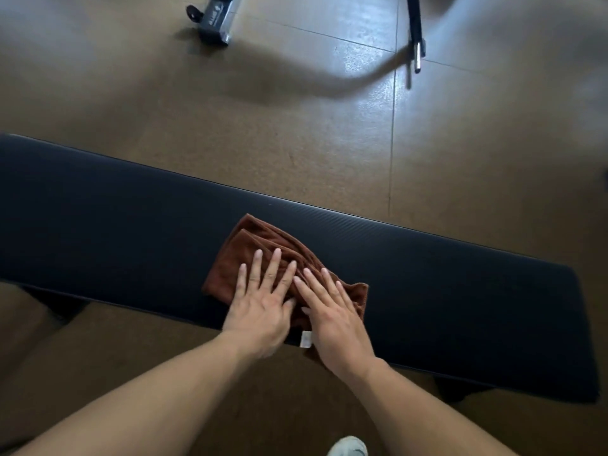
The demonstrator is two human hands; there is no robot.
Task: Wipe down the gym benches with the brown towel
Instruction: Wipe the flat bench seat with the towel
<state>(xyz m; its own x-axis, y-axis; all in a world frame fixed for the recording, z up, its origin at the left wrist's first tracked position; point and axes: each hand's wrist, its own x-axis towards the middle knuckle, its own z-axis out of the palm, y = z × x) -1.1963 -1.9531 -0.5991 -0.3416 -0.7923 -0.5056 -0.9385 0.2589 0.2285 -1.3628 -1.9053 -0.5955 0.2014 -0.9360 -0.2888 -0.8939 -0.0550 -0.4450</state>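
Note:
A long dark padded gym bench (131,225) runs across the view from upper left to lower right. The brown towel (263,240) lies bunched on its top near the middle, with a white tag hanging over the near edge. My left hand (263,304) lies flat on the towel's left part, fingers spread. My right hand (332,311) presses flat on the towel's right part, its fingers touching those of the left. Both palms rest on the cloth without gripping it.
Brown rubber floor tiles (296,143) surround the bench. A grey machine base with a wheel (214,19) stands at the far top left. A black bar with a metal foot (416,37) stands at the top right. My white shoe (348,447) shows at the bottom edge.

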